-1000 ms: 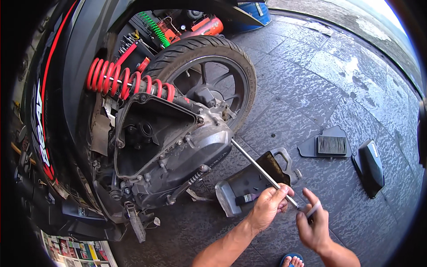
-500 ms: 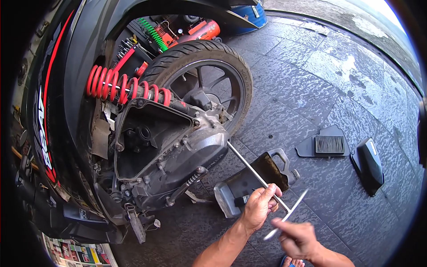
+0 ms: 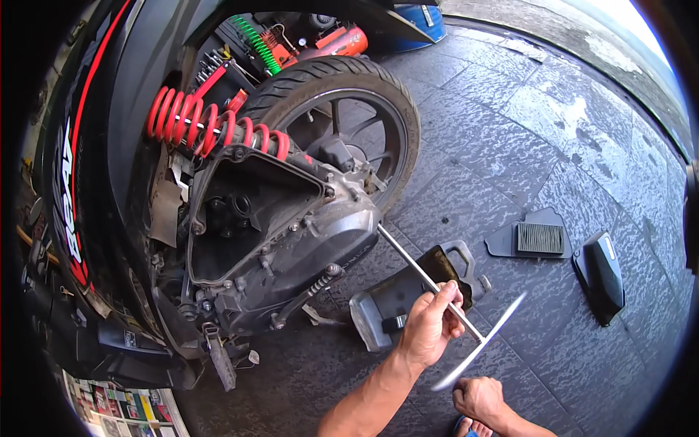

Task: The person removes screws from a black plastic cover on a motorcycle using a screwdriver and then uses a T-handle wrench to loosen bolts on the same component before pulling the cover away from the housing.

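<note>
My left hand [image 3: 429,320] is wrapped round the shaft of a long T-handle wrench [image 3: 408,260]. The wrench's far tip meets the rear edge of the grey engine side cover [image 3: 328,251] on a scooter; the bolt there is too small to make out. Its crossbar [image 3: 502,324] is smeared by motion. Just below the crossbar's lower end, my right hand [image 3: 480,400] is curled closed, with nothing visible in it. Above the cover, the black air filter box [image 3: 255,189] stands uncovered. A dark plastic cover with a looped end [image 3: 378,309] lies under the wrench.
The rear wheel [image 3: 364,109] and a red shock spring [image 3: 218,127] are beyond the engine. On the dark tiled floor to the right lie an air filter [image 3: 540,237] and a black cover [image 3: 601,277]. A red compressor [image 3: 338,42] and blue drum [image 3: 419,29] stand behind.
My right hand has moved down off the crossbar and curled up. The crossbar has turned and is blurred. My left hand still holds the shaft.
</note>
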Demonstrator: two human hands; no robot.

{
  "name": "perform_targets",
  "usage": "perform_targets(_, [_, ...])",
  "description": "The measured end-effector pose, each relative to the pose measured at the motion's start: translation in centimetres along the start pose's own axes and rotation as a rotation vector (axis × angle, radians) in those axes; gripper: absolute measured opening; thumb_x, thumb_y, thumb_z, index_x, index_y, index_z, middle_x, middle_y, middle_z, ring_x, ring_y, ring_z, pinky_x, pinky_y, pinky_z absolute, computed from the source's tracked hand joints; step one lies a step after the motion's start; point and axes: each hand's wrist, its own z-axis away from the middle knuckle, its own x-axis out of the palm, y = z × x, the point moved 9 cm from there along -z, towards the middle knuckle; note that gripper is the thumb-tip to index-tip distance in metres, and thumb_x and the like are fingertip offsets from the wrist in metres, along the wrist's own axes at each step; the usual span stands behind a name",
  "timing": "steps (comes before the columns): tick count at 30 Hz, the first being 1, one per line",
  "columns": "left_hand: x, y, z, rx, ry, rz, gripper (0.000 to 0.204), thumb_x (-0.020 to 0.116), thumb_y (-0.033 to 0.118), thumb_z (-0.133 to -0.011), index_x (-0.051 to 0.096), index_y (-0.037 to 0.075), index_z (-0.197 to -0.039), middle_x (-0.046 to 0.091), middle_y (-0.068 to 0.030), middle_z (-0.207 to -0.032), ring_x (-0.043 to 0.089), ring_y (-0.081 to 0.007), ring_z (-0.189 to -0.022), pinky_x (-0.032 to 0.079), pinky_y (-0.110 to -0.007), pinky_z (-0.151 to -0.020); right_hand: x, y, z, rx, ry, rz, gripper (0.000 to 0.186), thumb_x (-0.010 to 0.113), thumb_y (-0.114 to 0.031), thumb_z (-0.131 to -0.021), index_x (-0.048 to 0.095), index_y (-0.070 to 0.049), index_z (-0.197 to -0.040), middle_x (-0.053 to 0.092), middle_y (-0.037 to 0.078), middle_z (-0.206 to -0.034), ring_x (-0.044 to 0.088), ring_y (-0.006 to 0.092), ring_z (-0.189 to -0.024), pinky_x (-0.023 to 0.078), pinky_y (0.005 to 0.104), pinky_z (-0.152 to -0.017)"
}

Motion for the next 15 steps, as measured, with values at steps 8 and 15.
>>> perform_targets(8, [0.7, 0.9, -0.5, 0.038, -0.040, 0.172, 0.018, 0.061, 0.024, -0.093, 0.057, 0.008, -0.100, 0.056, -0.0002, -0.074, 0.048, -0.0065, -0.057, 0.038, -0.019, -0.044, 2.2, -0.8, 0.6, -0.010, -0.131, -0.159, 0.028, 0.054, -0.023, -0.078, 0.070, -0.007, -0.094, 0.069, 0.019, -0.080, 0.067, 0.0374, -0.077, 0.054, 0.0456, -0.076])
perform_targets(15, [-0.7, 0.8, -1.1, 0.053, 0.062, 0.254, 0.025, 0.066, 0.035, -0.090, 0.055, 0.013, -0.082, 0.054, -0.0021, -0.072, 0.043, -0.0076, -0.052, 0.034, -0.020, -0.041, 5.1, 0.1, 1.1, -0.032, -0.199, -0.182, 0.031, 0.055, -0.023, -0.081, 0.068, -0.007, -0.102, 0.070, 0.018, -0.084, 0.068, 0.0358, -0.081, 0.054, 0.0448, -0.078])
